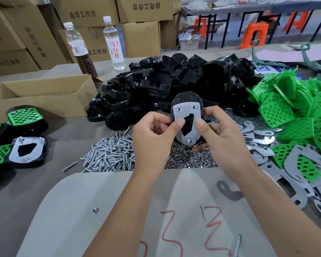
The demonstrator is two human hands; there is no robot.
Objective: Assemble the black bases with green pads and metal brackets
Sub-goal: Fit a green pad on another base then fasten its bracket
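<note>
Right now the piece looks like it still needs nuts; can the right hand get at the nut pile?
Probably yes: the nut pile lies uncovered just beneath the right hand, though it grips the base.

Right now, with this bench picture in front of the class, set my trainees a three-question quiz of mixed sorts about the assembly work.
1. True or false: both hands hold one black base with metal brackets on it, raised above the table.
2. Multiple choice: the pile of loose green pads lies (A) at the person's left, (B) at the person's right, (C) inside the open cardboard box.
3. Fill in: directly under the held part lies a heap of small metal ____, with the pile of screws beside it.

Key:
1. True: the left hand and right hand each pinch a side.
2. B
3. nuts
</note>
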